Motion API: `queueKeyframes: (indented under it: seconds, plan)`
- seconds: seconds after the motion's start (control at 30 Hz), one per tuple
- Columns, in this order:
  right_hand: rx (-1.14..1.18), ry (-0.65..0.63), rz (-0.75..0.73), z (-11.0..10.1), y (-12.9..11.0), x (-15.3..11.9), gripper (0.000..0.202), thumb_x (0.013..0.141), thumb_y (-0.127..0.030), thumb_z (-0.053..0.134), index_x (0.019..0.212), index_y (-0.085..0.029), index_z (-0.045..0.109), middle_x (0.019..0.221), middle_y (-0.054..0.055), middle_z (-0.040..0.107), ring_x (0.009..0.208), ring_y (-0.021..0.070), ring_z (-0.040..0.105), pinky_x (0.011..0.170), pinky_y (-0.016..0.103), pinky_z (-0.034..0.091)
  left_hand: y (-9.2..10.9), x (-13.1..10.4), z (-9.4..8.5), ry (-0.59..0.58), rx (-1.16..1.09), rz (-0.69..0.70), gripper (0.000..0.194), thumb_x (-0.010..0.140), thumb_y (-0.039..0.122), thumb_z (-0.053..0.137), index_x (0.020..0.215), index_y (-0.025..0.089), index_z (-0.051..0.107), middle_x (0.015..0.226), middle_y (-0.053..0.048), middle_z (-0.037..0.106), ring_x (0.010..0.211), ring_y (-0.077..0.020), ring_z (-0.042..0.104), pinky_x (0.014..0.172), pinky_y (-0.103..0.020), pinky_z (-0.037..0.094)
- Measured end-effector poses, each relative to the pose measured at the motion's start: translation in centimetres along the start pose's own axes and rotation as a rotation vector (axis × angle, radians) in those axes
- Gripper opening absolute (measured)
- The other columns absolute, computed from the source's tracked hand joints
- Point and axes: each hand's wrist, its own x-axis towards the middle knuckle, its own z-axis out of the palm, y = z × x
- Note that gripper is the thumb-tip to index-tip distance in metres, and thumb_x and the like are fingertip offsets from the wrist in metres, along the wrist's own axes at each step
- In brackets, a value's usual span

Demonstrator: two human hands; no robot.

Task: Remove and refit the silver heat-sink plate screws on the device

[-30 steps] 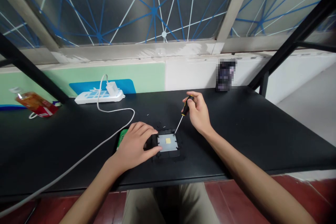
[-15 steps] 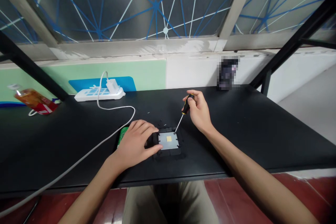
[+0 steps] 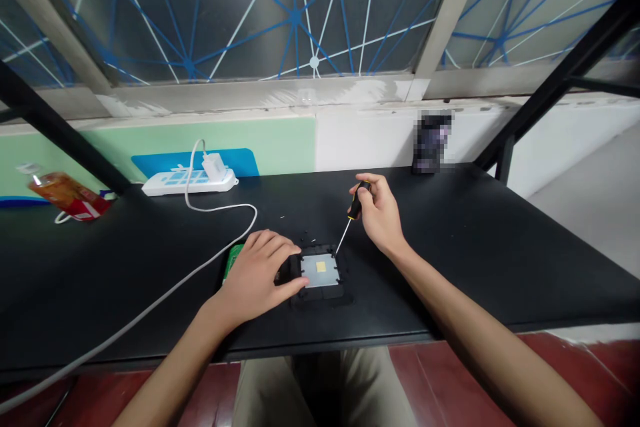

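My right hand (image 3: 376, 212) grips the black and yellow handle of a screwdriver (image 3: 354, 207). Its thin shaft slants down to the left, and the tip is at the upper right corner of a silver metal plate (image 3: 327, 277). That plate sits in a black device housing (image 3: 327, 292), with a small yellowish square in its middle and dark screw points round its edge. Against the housing's left side rests my left hand (image 3: 260, 273), thumb and fingertips holding it across that edge. A green circuit board (image 3: 234, 257) lies partly hidden under this hand.
Tiny loose screws (image 3: 305, 236) lie behind the housing on the black table (image 3: 450, 267). A white cable (image 3: 220, 253) runs from a power strip (image 3: 193, 181) across the left side. A bottle (image 3: 70, 195) leans at the far left; a blurred dark object (image 3: 431, 143) stands at the back right.
The screwdriver tip has shifted very slightly right at the plate's corner, and the shaft stands a little more upright. Both hands keep nearly the same place; the whole view has moved slightly.
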Motion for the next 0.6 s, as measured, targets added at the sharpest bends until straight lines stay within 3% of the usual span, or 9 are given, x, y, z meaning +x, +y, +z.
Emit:
queueKeyframes:
  seconds: [0.2, 0.43, 0.6]
  plan:
    - [-0.016, -0.002, -0.012, 0.0, -0.3, -0.1, 0.023, 0.092, -0.027, 0.05, 0.115, -0.025, 0.056, 0.092, 0.001, 0.069, 0.057, 0.0093, 0.062, 0.05, 0.024, 0.048, 0.5, 0.4, 0.0, -0.021, -0.012, 0.033, 0.028, 0.09, 0.042, 0.07, 0.108, 0.022, 0.066, 0.11, -0.006, 0.07, 0.104, -0.0277, 0.058, 0.095, -0.046, 0.043]
    - [-0.032, 0.007, -0.01, 0.1, -0.6, -0.2, 0.024, 0.092, -0.028, 0.051, 0.115, -0.025, 0.056, 0.092, 0.001, 0.069, 0.057, 0.0104, 0.063, 0.05, 0.026, 0.049, 2.1, 2.8, 0.9, -0.125, 0.016, 0.165, 0.036, 0.09, 0.048, 0.072, 0.115, 0.022, 0.07, 0.113, -0.007, 0.066, 0.111, -0.0293, 0.055, 0.107, -0.051, 0.036]
    - [-0.039, 0.003, -0.018, 0.1, -0.6, -0.3, 0.024, 0.093, -0.028, 0.051, 0.115, -0.025, 0.057, 0.092, 0.001, 0.069, 0.058, 0.0105, 0.063, 0.052, 0.026, 0.05, 2.1, 3.5, 1.6, -0.12, 0.024, 0.171, 0.031, 0.092, 0.046, 0.07, 0.112, 0.024, 0.072, 0.112, -0.007, 0.066, 0.109, -0.0285, 0.055, 0.107, -0.051, 0.037]
